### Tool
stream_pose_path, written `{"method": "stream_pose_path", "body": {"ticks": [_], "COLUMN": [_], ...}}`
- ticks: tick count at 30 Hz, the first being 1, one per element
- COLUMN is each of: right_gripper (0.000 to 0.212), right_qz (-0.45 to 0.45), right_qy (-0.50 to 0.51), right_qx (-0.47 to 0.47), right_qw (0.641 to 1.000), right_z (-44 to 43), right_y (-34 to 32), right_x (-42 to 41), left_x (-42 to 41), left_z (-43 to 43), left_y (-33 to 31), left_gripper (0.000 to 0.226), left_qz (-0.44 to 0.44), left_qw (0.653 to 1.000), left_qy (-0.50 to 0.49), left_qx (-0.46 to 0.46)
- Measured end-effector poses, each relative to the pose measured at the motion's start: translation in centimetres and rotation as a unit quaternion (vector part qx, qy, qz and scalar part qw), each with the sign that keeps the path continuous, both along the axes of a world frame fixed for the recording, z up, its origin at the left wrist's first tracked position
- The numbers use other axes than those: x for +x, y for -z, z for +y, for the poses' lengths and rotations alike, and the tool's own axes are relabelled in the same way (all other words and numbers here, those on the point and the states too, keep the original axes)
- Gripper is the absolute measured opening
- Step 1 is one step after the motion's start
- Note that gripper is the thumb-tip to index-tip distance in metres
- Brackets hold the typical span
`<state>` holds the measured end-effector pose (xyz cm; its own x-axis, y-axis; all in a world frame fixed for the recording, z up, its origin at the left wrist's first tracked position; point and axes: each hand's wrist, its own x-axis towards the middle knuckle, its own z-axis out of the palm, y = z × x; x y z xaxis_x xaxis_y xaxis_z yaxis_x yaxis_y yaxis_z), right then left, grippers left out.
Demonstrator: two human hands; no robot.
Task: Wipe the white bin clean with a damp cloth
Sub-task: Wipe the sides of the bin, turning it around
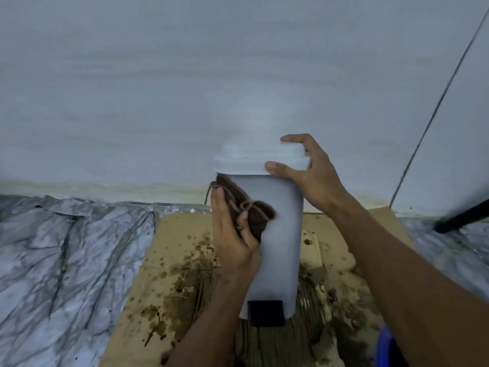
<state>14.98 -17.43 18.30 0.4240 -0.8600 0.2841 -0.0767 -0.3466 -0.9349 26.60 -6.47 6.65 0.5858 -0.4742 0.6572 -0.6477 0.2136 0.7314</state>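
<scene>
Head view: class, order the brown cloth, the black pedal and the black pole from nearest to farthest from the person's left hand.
1. The brown cloth: pressed on the white bin's side by the left hand itself.
2. The black pedal: at the bin's foot, below the hand.
3. The black pole: far right, by the wall.

I had 1 view: the wide-angle head camera, worn by the person, looked forward and down from close range at the white bin (280,221), facing the wall (158,88) behind it and the cardboard (172,234) below.
</scene>
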Motion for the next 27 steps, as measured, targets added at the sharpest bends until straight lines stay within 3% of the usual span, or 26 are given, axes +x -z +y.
{"method": "stream_pose_path", "body": {"ticks": [3, 5, 8, 11, 15, 19, 22, 27], "right_gripper": [0.058, 0.063, 0.074, 0.080, 0.083, 0.083, 0.082, 0.087], "right_qz": [0.001, 0.002, 0.005, 0.015, 0.020, 0.038, 0.030, 0.045], "right_qy": [-0.005, -0.007, -0.003, 0.003, 0.012, 0.004, -0.014, -0.030], "right_qx": [-0.012, -0.016, -0.033, -0.033, -0.044, -0.058, -0.066, -0.053], "right_qw": [1.000, 1.000, 0.999, 0.999, 0.999, 0.998, 0.997, 0.997], "right_z": [1.2, 2.2, 3.6, 5.5, 8.6, 11.1, 12.5, 14.7], "right_y": [0.7, 1.1, 1.8, 2.6, 4.0, 5.0, 6.1, 7.4], "right_x": [-0.6, -0.8, -1.3, -2.4, -3.7, -5.2, -6.4, -8.5], "left_x": [0.7, 1.3, 1.6, 0.9, -0.6, -1.9, -2.4, -0.6], "left_z": [0.7, 1.4, 2.4, 4.4, 8.0, 10.6, 11.1, 12.6], "left_y": [-4.1, -6.6, -8.0, -7.4, -6.8, -7.3, -8.4, -8.9], "left_gripper": [0.051, 0.046, 0.045, 0.043, 0.039, 0.052, 0.049, 0.057], "left_qz": [0.086, 0.087, -0.001, -0.050, -0.006, 0.061, -0.031, -0.210], "left_qw": [0.993, 0.993, 0.999, 0.998, 0.999, 0.990, 0.977, 0.912], "left_qy": [-0.028, -0.036, 0.032, 0.028, 0.031, 0.064, 0.130, 0.249], "left_qx": [-0.070, -0.076, 0.004, 0.037, 0.026, 0.109, 0.166, 0.251]}}
